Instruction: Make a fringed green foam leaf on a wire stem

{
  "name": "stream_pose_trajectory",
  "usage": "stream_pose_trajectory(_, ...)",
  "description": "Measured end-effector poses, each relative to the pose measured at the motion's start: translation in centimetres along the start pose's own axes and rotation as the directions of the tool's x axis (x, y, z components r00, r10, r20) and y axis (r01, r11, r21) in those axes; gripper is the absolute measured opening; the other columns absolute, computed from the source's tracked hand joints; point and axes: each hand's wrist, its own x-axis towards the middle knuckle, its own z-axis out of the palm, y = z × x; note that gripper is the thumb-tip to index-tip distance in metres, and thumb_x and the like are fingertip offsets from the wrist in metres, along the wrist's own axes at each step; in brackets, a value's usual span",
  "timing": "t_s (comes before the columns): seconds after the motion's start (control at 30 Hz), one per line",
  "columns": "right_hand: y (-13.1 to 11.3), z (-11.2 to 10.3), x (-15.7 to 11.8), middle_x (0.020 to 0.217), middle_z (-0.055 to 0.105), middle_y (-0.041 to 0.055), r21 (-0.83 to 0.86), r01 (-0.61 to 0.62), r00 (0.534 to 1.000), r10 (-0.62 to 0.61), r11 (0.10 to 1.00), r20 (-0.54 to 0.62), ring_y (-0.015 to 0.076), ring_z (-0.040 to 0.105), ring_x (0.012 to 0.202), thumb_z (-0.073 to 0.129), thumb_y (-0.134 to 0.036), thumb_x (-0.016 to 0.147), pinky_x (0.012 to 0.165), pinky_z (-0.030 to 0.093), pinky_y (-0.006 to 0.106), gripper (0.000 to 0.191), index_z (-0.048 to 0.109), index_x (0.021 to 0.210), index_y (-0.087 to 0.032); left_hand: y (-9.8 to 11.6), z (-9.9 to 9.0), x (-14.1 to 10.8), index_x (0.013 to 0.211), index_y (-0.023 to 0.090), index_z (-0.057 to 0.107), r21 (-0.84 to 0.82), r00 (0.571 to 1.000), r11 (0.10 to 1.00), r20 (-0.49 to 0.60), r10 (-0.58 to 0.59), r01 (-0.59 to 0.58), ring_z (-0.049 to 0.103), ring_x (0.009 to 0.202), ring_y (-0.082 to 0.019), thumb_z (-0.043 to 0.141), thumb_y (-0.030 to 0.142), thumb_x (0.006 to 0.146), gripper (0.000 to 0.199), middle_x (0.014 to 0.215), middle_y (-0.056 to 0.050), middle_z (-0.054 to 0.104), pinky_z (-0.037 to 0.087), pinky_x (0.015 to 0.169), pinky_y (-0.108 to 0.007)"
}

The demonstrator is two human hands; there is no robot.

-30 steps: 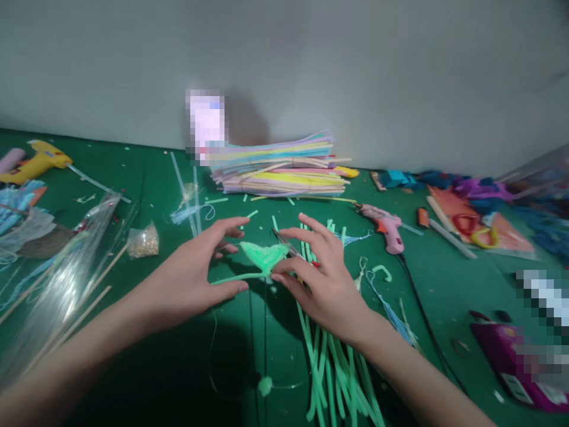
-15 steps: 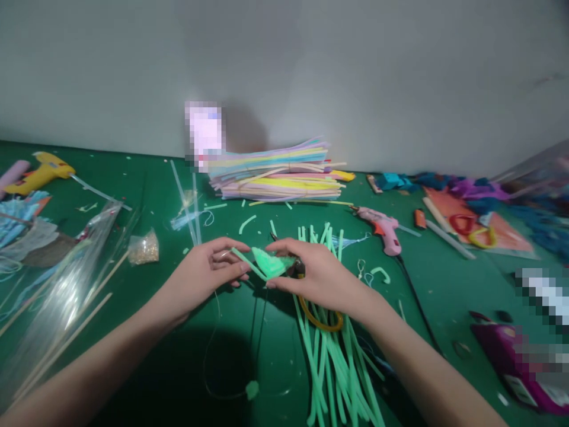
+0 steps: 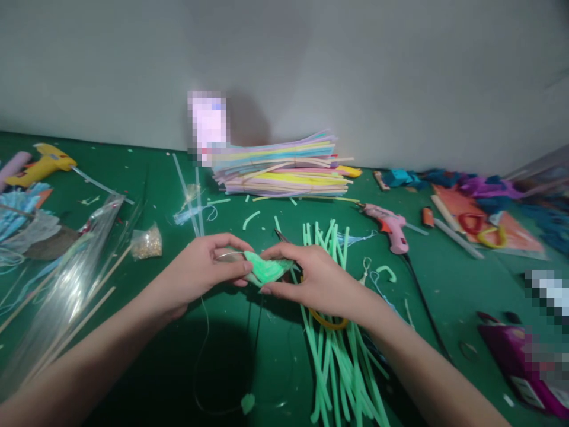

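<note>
A small folded piece of bright green pipe cleaner [image 3: 268, 270] is pinched between both hands above the table. My left hand [image 3: 220, 264] grips its left edge with thumb and fingers. On the other side, the thumb and fingers of my right hand [image 3: 311, 276] close on its right end. A thin clear thread runs by the left fingers and loops down to a small green leaf-shaped piece [image 3: 248, 404]. Scissors with a yellow handle [image 3: 329, 320] show under the right hand; whether that hand holds them I cannot tell. Loose green pipe cleaners [image 3: 331, 367] lie beneath the right wrist.
Bundled pastel pipe cleaners [image 3: 284, 172] lie along the wall. A pink glue gun [image 3: 391, 225] with its cord is to the right, a yellow glue gun [image 3: 42, 168] far left. A bag of beads [image 3: 147, 242] and clear wrapping [image 3: 80, 279] lie left; a purple pack [image 3: 518, 362] is right.
The green strip that stuck out toward my left fingers is now pressed against the folded green piece. My hands have drawn closer together around it. The view has shifted slightly.
</note>
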Motion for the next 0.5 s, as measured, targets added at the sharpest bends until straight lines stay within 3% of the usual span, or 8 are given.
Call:
stream_pose_trajectory(0.17,-0.4,-0.6,-0.4,0.124,0.069,0.0042,-0.094,0.088,0.994,-0.081,0.992,0.078,0.021,0.068,0.105,0.072,-0.027,0.083,0.085,0.055,0.034,0.046,0.06,0.127,-0.025,0.1,-0.4,-0.1,0.084,0.018,0.066,0.075,1.0,0.997,-0.004,-0.025,0.025,0.073,0.071,-0.018,0.08,0.032,0.072,0.023,0.07,-0.002,0.077,0.058,0.069,-0.028)
stream_pose_trajectory(0.37,0.9,-1.9,-0.6,0.098,0.074,0.0004,0.078,0.037,0.999,-0.039,0.996,0.023,0.0154,0.07,0.086,0.071,-0.026,0.084,0.076,0.055,0.028,0.036,0.065,0.119,-0.026,0.2,-0.7,-0.3,0.083,0.017,0.062,0.05,0.999,0.998,0.046,-0.024,0.022,0.072,0.073,-0.017,0.077,0.032,0.076,0.022,0.073,-0.004,0.076,0.057,0.071,-0.027)
stream_pose_trajectory(0.5,1.3,-2.0,-0.4,0.095,0.073,0.0009,0.194,0.037,0.999,-0.04,0.98,0.012,0.0147,0.069,0.086,0.068,-0.022,0.084,0.075,0.056,0.028,0.034,0.065,0.119,-0.025,0.7,-1.3,-0.4,0.094,0.02,0.061,0.213,0.989,0.976,0.151,0.008,-0.04,0.071,0.077,-0.018,0.071,0.034,0.081,0.021,0.078,-0.002,0.074,0.054,0.071,-0.027)
